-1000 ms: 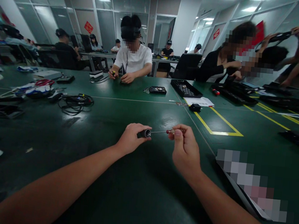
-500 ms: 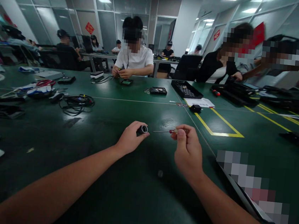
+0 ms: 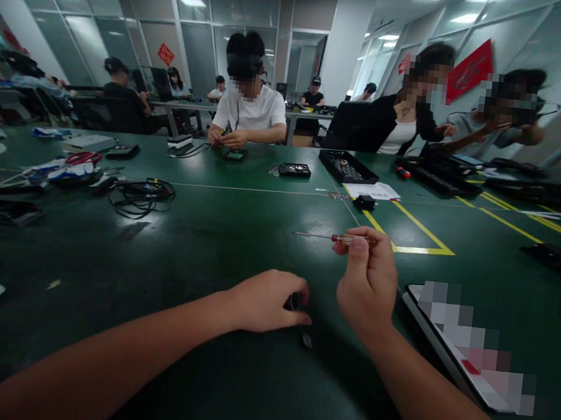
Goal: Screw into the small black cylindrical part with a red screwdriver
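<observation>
Toward the left of the green surface (image 3: 196, 248), a tangle of black cables (image 3: 142, 197). Nearer the middle, left grip (image 3: 268, 302), curled around a dark hollow cylinder (image 3: 293, 301); cannot tell whether touching the surface. Just beside that grip, lying on the surface, a small dark round piece (image 3: 307, 340). Farther right, right grip (image 3: 367, 272), clasping a screwdriver (image 3: 336, 238) by its handle, tip toward the left, apart from the cylinder. At far right, a flat, pale-edged slab (image 3: 447, 344), partly pixelated.

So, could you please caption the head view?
Right hand holds a screwdriver, left hand a dark cylinder, at a green table.
</observation>
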### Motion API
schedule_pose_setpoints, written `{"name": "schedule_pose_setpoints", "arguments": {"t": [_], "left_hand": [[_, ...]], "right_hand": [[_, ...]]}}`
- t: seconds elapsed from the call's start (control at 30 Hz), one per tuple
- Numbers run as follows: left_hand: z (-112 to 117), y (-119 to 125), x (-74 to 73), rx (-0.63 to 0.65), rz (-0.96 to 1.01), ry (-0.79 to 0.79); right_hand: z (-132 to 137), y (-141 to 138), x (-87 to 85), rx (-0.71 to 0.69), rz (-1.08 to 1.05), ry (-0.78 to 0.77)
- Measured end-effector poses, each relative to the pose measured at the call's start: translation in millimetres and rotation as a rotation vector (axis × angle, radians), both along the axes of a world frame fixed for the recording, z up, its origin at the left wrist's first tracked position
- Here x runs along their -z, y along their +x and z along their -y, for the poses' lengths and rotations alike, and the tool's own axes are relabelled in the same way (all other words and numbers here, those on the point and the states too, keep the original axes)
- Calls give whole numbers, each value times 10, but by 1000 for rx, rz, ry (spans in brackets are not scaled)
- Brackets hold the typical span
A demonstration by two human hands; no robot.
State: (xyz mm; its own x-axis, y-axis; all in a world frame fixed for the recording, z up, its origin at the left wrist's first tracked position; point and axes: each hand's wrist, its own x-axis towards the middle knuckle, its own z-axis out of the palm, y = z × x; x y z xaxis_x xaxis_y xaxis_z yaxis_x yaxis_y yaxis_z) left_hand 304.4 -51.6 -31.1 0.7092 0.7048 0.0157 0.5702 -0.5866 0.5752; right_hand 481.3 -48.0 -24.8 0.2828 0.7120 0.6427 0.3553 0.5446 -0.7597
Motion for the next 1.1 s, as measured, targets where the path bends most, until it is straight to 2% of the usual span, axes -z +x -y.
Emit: {"name": "schedule_pose_setpoints", "arguments": {"t": [0.1,0.17,0.27,0.43,0.53,0.63,0.73,0.83,1.0,1.1], "left_hand": [[115,92,14,171,-86,-21],[153,124,41,227,-147,-18],[148,139,76,251,-194,-17],[81,101,84,249,-164,1],[35,18,39,192,-84,-75],[-49,-158,-15,63,66,-317],[-184,-462,-38,-74,230,-536],[-334,-873,-49,-240,358,-476],[-520,-1669,-151,-899,769,-388],[-594,-2182,-257,-1106,885,-281]], "right_hand": [[11,-3,-2,-2,10,0],[16,-6,-1,-10,3,-8],[17,-11,3,-29,-8,-24],[18,-17,9,-43,-11,-38],[25,-14,9,-38,-15,-49],[34,-11,4,-23,-18,-58],[36,-9,1,-29,-31,-62],[32,-13,4,-51,-32,-73],[34,-29,7,-65,-32,-101],[39,-38,13,-76,-20,-99]]}}
